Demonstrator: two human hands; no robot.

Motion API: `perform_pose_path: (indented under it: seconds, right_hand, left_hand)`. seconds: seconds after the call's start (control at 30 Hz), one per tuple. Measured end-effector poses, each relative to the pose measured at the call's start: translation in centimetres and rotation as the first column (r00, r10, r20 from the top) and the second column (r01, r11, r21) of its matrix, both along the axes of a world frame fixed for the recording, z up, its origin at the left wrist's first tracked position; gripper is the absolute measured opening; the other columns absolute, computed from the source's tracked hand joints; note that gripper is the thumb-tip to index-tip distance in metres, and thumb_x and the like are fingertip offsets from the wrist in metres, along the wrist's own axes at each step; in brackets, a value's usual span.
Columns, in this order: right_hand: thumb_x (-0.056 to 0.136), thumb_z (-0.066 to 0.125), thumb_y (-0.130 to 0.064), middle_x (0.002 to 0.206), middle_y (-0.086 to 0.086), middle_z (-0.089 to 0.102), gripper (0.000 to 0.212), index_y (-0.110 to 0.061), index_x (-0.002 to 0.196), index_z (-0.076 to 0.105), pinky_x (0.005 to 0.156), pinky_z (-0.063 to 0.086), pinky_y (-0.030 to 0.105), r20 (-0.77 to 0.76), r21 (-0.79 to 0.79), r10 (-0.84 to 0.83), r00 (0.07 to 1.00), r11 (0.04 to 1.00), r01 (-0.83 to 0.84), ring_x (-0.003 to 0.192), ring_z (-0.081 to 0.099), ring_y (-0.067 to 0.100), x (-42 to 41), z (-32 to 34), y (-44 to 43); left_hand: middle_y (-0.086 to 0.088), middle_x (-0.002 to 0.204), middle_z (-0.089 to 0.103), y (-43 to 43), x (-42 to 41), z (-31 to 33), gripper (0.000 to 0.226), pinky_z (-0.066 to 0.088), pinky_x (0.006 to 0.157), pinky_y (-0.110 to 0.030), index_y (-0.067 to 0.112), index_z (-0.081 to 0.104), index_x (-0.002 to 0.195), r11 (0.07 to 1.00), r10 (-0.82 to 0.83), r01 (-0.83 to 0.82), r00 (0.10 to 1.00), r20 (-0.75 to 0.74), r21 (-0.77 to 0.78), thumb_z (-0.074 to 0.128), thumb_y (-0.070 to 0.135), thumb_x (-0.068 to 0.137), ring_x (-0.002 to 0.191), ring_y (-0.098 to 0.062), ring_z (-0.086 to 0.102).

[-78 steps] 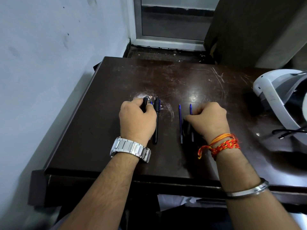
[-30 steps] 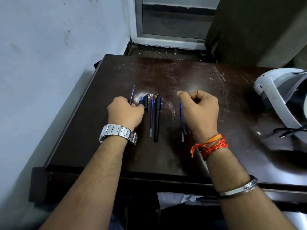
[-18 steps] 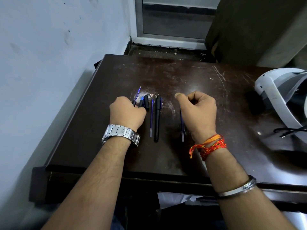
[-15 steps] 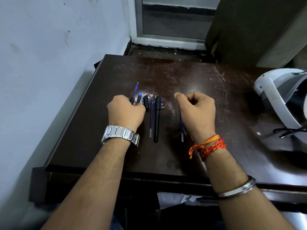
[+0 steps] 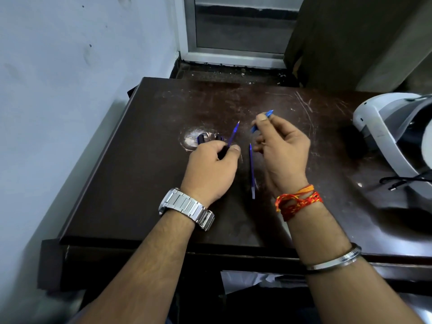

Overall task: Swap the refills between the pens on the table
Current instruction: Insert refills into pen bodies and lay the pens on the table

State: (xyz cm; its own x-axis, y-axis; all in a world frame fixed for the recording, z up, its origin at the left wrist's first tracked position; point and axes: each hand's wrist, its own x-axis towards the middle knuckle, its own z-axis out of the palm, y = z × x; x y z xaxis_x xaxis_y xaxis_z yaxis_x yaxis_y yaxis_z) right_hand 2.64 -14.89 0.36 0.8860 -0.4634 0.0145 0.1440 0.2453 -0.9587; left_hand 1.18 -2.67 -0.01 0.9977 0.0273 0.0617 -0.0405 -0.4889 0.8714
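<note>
My left hand (image 5: 211,167) is closed around a black pen barrel with a thin blue refill (image 5: 233,134) sticking up and forward out of it. My right hand (image 5: 281,150) is raised a little above the table and pinches a small blue pen tip piece (image 5: 263,120) between thumb and fingers. A loose blue refill (image 5: 251,171) lies on the dark table (image 5: 145,174) between my hands. A black pen part (image 5: 200,138) lies just beyond my left hand; other pen parts are hidden under that hand.
A white headset (image 5: 392,127) with a black cable (image 5: 402,181) sits at the table's right edge. A pale wall runs along the left side. A door frame and floor lie beyond the table's far edge.
My left hand moved right over the pens, carrying the barrel with its refill. My right hand lifted and opened slightly, now showing the blue tip piece in its fingers.
</note>
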Motion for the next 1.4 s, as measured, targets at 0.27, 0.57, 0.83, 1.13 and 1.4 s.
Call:
perform_pose_path:
  seconds: [0.27,0.57,0.83,1.13,1.4]
  right_hand:
    - [0.094,0.065,-0.01,0.078,-0.001,0.071,0.011,-0.003,0.098,0.071,0.048,0.041,0.018,0.019,0.06,0.027,0.999,0.998,-0.028,0.05,0.047,0.002,-0.31,0.54,-0.34]
    - [0.095,0.062,-0.009,0.083,0.003,0.07,0.019,0.002,0.109,0.068,0.051,0.043,0.018,0.023,0.066,0.072,0.997,0.995,-0.074,0.054,0.047,0.004,-0.53,0.83,0.08]
    - [0.095,0.062,-0.008,0.082,0.001,0.071,0.009,-0.009,0.101,0.07,0.051,0.045,0.019,0.039,-0.05,0.109,0.993,0.993,-0.107,0.052,0.048,0.003,-0.78,0.81,0.34]
    - [0.097,0.058,-0.007,0.086,0.003,0.069,0.015,-0.003,0.11,0.066,0.053,0.043,0.019,0.083,0.049,0.078,0.993,0.995,-0.082,0.056,0.048,0.004,-0.76,1.14,0.35]
    - [0.094,0.065,-0.01,0.082,-0.002,0.074,0.008,-0.016,0.098,0.07,0.051,0.046,0.018,0.057,-0.078,0.109,0.992,0.991,-0.104,0.053,0.051,0.002,-0.65,0.51,0.32]
  left_hand:
    - [-0.016,0.058,0.062,-0.45,-0.5,0.14,0.042,0.039,0.048,-0.028,0.003,0.058,0.065,0.995,-0.089,0.089,0.996,-0.009,0.035,0.057,0.036,0.091,0.047,-0.022,0.051]
    - [-0.006,0.051,0.059,-0.21,-0.37,0.0,0.038,0.033,0.039,-0.014,0.009,0.059,0.063,0.993,-0.106,0.107,0.994,-0.033,0.043,0.058,0.035,0.091,0.041,-0.009,0.048]
    - [0.006,0.042,0.051,-0.03,-0.3,0.01,0.033,0.031,0.036,-0.011,0.012,0.064,0.066,0.992,-0.12,0.121,0.992,-0.033,0.037,0.059,0.033,0.091,0.036,-0.006,0.045]
    - [0.006,0.041,0.048,-0.05,-0.26,0.05,0.038,0.03,0.037,-0.013,0.013,0.056,0.058,0.994,-0.102,0.103,0.995,-0.007,0.041,0.059,0.034,0.091,0.035,-0.007,0.043]
    - [0.011,0.034,0.042,-0.13,-0.25,-0.13,0.039,0.027,0.035,-0.01,0.017,0.053,0.055,0.994,-0.101,0.101,0.995,0.009,0.032,0.059,0.032,0.09,0.033,-0.006,0.041]
